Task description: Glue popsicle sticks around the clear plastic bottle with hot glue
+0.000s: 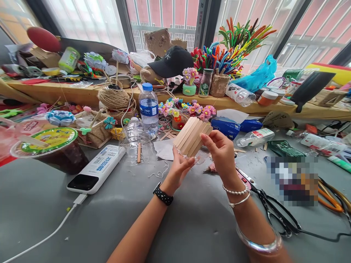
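Observation:
A row of wooden craft sticks (192,136) stuck side by side on a clear plastic piece is held up over the grey table (115,219). My left hand (179,168) grips it from below, fingers closed on the clear plastic. My right hand (219,149) is closed on the right edge of the sticks, thumb on top. A cut clear plastic bottle half (135,140) with one stick leaning on it stands just left of the hands.
A water bottle (148,106), a twine ball (113,98), a white power bank (95,170) with its cable, black scissors (276,212), orange-handled pliers (330,199), paper flowers and pipe cleaners (236,40) crowd the table and the wooden shelf behind.

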`<state>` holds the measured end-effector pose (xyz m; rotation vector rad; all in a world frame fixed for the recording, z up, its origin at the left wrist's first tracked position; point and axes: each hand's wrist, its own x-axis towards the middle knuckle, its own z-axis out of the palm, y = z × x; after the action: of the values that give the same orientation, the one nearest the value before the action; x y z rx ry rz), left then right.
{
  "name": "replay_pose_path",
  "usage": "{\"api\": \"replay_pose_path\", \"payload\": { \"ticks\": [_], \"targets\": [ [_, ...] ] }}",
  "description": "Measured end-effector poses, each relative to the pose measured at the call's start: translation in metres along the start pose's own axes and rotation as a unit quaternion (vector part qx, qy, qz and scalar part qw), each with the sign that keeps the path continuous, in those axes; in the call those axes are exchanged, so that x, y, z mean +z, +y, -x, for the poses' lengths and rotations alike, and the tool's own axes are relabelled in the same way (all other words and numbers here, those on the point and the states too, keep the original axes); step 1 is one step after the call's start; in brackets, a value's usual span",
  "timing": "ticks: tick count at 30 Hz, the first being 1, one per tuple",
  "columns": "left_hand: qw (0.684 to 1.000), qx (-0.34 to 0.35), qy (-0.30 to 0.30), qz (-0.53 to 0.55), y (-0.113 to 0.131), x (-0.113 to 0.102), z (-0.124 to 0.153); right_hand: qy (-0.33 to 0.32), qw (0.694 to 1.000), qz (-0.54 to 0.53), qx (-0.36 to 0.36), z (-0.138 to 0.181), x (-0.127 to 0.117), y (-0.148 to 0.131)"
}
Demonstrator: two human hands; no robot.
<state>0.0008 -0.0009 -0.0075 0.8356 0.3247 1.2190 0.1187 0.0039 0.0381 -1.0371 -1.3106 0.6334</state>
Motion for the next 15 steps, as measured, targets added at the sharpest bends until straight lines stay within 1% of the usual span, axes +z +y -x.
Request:
{"api": "replay_pose_path", "payload": {
  "ticks": [5, 11, 15],
  "targets": [
    [1.000, -0.003, -0.012, 0.002, 0.0004, -0.0004, -0.0001, 0.007, 1.000, -0.028, 0.001, 0.0003, 0.0004, -0.0012],
    [1.000, -0.007, -0.003, 0.003, -0.0008, -0.0015, -0.0003, 0.009, 1.000, -0.030, -0.004, 0.0008, 0.0015, -0.0029],
    [1.000, -0.005, 0.005, -0.001, 0.0001, 0.0016, 0.0006, 0.009, 1.000, -0.028, -0.009, 0.0010, 0.0033, -0.0029]
  ]
}}
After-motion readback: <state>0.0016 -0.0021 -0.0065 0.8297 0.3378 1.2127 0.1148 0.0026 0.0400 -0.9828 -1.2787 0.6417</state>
